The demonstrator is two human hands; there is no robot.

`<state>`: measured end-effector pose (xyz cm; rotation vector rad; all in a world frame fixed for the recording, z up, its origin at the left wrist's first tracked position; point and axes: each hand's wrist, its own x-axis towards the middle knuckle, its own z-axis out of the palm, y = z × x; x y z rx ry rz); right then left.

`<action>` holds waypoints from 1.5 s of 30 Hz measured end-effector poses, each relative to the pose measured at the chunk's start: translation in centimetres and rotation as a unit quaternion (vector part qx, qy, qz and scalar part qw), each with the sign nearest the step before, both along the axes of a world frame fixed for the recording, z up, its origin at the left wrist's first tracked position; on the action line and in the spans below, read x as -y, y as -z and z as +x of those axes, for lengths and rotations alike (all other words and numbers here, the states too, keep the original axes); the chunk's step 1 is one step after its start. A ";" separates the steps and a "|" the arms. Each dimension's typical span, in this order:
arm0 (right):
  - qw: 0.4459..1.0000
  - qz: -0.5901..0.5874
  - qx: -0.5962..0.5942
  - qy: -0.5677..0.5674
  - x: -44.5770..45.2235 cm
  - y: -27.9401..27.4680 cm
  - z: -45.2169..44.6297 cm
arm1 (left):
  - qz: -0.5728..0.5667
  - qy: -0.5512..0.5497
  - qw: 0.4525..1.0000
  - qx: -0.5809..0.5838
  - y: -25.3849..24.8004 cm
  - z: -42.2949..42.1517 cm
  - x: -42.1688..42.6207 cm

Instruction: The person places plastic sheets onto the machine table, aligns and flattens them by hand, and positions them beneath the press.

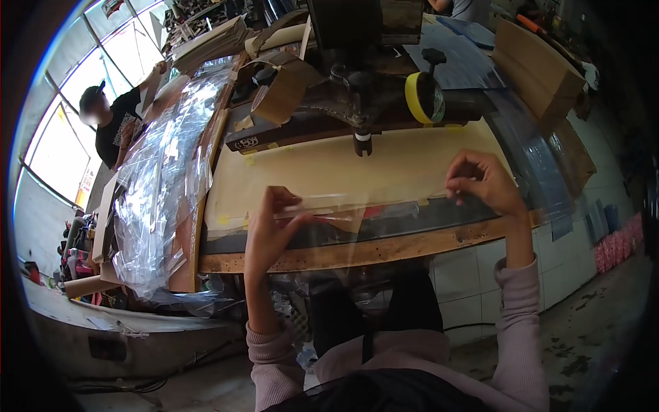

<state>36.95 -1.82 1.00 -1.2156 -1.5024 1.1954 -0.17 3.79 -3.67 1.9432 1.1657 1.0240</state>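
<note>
Here, blurry lettering [247, 143] beyond clear film [353, 230]

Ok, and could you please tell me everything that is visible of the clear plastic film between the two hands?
The clear plastic film looks thin, glossy and see-through, with pale glints near the left hand, whose thumb and fingers pinch it. It spans toward the right hand, which appears to pinch its other end. It is held up over the front of the table, and seems to hang down; its lower outline is too faint to trace.
</note>
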 end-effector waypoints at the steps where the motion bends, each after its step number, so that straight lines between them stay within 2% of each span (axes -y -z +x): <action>1: 1.000 0.012 0.001 0.022 0.4 -0.8 0.0 | -0.056 0.007 0.996 0.069 -0.2 0.2 -0.1; 4: 0.996 0.051 0.003 0.072 1.6 -2.6 0.4 | -0.104 -0.017 0.970 0.219 -2.8 0.8 1.3; 8: 0.991 0.085 0.028 0.097 3.6 -5.7 -0.1 | 0.044 -0.055 0.960 0.271 -5.7 0.9 2.6; 11: 0.987 0.109 0.043 0.110 5.3 -7.6 -0.7 | 0.120 -0.078 0.948 0.284 -7.2 0.2 3.2; 15: 0.981 0.154 0.050 0.107 7.0 -8.7 -1.0 | 0.159 -0.104 0.943 0.272 -8.4 0.0 4.4; 19: 0.977 0.176 0.068 0.102 7.7 -8.8 -0.5 | 0.157 -0.120 0.943 0.269 -8.7 -0.5 5.0; 25: 0.985 0.143 0.035 0.095 8.7 -9.3 -1.2 | 0.158 -0.115 0.947 0.255 -8.0 -1.6 4.9; 28: 0.988 0.137 0.055 0.040 9.0 -8.9 -1.0 | 0.145 -0.131 0.948 0.249 -8.2 -1.4 5.6; 32: 0.962 0.107 0.220 -0.121 9.1 -8.1 -1.5 | 0.101 -0.102 0.961 0.238 -8.0 -0.8 6.6; 35: 0.939 0.180 0.262 -0.134 9.4 -5.0 -3.5 | 0.089 -0.045 0.968 0.231 -7.0 0.5 6.9; 37: 0.952 0.147 0.251 -0.091 10.2 -3.6 -3.8 | 0.083 -0.018 0.975 0.204 -6.7 1.3 6.9; 38: 0.958 0.131 0.244 -0.071 10.4 -3.3 -3.8 | 0.109 -0.041 0.972 0.206 -6.6 1.6 6.4; 40: 0.981 0.068 0.162 0.085 11.4 -3.1 -1.5 | 0.158 -0.093 0.960 0.212 -6.0 2.0 5.1; 41: 0.974 0.049 0.139 0.169 12.0 -2.8 0.3 | 0.176 -0.129 0.962 0.162 -5.4 1.0 4.4; 43: 0.943 0.097 0.023 0.318 13.4 -0.8 5.3 | 0.166 -0.168 0.962 0.139 -3.8 -1.2 3.3; 45: 0.864 0.119 -0.042 0.488 14.9 1.1 9.1 | 0.148 -0.185 0.966 0.106 -2.0 -3.3 2.7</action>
